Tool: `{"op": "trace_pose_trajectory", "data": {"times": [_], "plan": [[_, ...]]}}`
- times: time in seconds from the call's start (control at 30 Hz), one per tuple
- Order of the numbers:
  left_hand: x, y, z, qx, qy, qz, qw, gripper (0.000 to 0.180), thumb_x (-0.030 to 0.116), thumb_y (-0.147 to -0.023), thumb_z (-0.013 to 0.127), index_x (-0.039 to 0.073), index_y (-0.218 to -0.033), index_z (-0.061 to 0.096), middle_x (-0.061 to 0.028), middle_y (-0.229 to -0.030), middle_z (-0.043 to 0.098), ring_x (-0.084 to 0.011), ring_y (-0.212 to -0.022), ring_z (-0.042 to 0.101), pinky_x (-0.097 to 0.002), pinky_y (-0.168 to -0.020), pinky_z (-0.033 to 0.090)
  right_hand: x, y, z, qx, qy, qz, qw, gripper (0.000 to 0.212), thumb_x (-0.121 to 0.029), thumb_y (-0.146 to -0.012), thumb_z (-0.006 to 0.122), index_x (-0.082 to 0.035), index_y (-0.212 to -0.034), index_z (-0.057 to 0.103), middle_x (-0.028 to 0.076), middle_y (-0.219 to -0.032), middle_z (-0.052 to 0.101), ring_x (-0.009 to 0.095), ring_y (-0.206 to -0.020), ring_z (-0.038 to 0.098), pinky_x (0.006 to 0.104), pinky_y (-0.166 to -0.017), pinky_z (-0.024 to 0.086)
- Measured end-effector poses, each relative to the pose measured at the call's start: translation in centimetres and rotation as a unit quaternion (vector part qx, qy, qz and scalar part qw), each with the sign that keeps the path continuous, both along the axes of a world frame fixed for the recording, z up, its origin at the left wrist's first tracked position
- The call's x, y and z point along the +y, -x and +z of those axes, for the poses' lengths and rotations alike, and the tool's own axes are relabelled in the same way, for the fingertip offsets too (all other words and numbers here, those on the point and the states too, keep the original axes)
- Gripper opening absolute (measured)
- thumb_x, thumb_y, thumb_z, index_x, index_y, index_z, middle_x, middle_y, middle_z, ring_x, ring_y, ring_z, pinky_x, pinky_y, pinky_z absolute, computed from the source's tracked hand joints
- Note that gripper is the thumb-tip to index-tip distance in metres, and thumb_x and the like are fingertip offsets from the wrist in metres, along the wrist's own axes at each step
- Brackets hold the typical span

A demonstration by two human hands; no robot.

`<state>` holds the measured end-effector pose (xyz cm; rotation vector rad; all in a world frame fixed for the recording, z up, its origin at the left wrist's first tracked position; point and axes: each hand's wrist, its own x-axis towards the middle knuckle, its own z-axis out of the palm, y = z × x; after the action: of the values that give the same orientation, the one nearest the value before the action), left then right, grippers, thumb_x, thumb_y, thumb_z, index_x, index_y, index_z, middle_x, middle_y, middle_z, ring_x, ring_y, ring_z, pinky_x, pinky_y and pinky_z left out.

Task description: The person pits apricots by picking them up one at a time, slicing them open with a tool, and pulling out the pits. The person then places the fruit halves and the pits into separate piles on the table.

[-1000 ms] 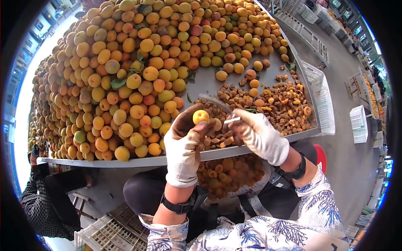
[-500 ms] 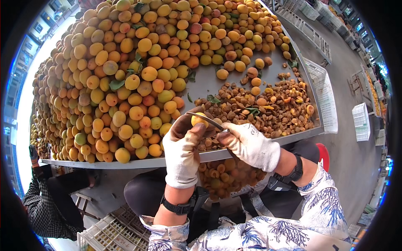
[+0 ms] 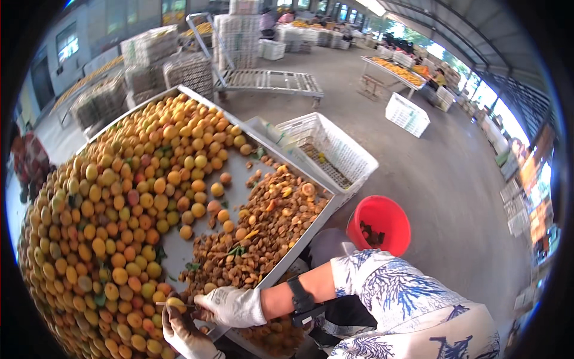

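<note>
My left hand (image 3: 186, 336), in a stained white glove, is closed round a yellow apricot (image 3: 176, 304) at the lower left of the view. My right hand (image 3: 230, 306), gloved too, grips a knife (image 3: 160, 303); only a thin bit of its blade shows beside the apricot, and its handle is hidden in the fingers. Both hands are close together over the near edge of a metal table (image 3: 176, 254). On it, a big heap of apricots (image 3: 119, 230) spreads to the left, and a pile of brown apricot stones (image 3: 272, 209) lies just beyond my right hand.
Below the table edge, opened apricots (image 3: 276, 336) lie by my lap. A red bucket (image 3: 391, 218) with dark bits stands to the right, near a white crate (image 3: 353, 149). Farther off are a flat cart (image 3: 269, 84), stacked crates, another apricot table (image 3: 397, 72) and a person (image 3: 33, 161).
The view has swung right and up, so my hands now appear at the lower left. The apricot and knife are still in them; the bucket and hall have come into fuller view.
</note>
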<state>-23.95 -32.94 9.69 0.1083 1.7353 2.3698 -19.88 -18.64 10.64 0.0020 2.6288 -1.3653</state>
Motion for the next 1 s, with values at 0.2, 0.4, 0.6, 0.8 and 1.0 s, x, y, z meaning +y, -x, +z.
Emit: {"op": "trace_pose_trajectory", "data": {"times": [0.2, 0.4, 0.6, 0.8, 1.0], "plan": [[1.4, -0.7, 4.1, -0.013, 0.145, 0.046, 0.988, 0.028, 0.022, -0.096, 0.065, -0.006, -0.097, 0.068, -0.0088, -0.080, 0.066, -0.0172, -0.074, 0.060, -0.0290, -0.068, 0.050, -0.4, 0.9, -2.1, 0.078, 0.158, -0.010, 0.984, 0.035, -0.033, -0.100, 0.057, 0.002, -0.092, 0.060, 0.019, -0.076, 0.066, 0.038, -0.078, 0.066, 0.0431, -0.067, 0.049], [1.3, -0.4, 3.6, -0.046, 0.180, 0.054, 0.981, 0.022, 0.021, -0.090, 0.068, 0.000, -0.084, 0.071, -0.0010, -0.059, 0.055, -0.0084, -0.047, 0.042, -0.0241, -0.042, 0.029, -0.3, 0.6, -2.1, -0.200, 0.406, -0.026, 0.892, 0.048, -0.052, -0.099, 0.055, -0.007, -0.084, 0.064, 0.000, -0.063, 0.058, 0.010, -0.050, 0.052, 0.0270, -0.044, 0.038], [0.7, -0.4, 3.8, 0.134, 0.211, -0.023, 0.968, 0.016, 0.011, -0.091, 0.063, -0.001, -0.082, 0.069, -0.0052, -0.067, 0.058, -0.0130, -0.057, 0.050, -0.0287, -0.049, 0.039, 1.1, 0.6, -1.5, -0.039, 0.197, 0.033, 0.979, 0.056, -0.053, -0.098, 0.054, 0.002, -0.098, 0.065, 0.008, -0.077, 0.067, 0.023, -0.078, 0.064, 0.0383, -0.071, 0.047], [-1.2, 0.0, 2.1, 0.260, 0.313, -0.041, 0.913, 0.017, 0.005, -0.090, 0.057, -0.002, -0.095, 0.072, -0.0145, -0.088, 0.069, -0.0271, -0.076, 0.066, -0.0341, -0.066, 0.055, 1.8, 0.5, -1.0, -0.225, 0.454, 0.109, 0.855, 0.051, -0.052, -0.096, 0.060, -0.001, -0.096, 0.067, 0.002, -0.070, 0.065, 0.015, -0.065, 0.062, 0.0312, -0.057, 0.049], [0.5, 0.7, 2.0, -0.057, 0.023, -0.035, 0.997, 0.027, 0.022, -0.092, 0.056, -0.003, -0.098, 0.066, -0.0039, -0.079, 0.061, -0.0110, -0.068, 0.056, -0.0241, -0.056, 0.044, 2.4, 0.3, 0.3, -0.199, 0.449, -0.002, 0.871, 0.037, -0.044, -0.098, 0.061, -0.009, -0.091, 0.071, -0.004, -0.066, 0.056, 0.005, -0.053, 0.047, 0.0237, -0.042, 0.034]]}}
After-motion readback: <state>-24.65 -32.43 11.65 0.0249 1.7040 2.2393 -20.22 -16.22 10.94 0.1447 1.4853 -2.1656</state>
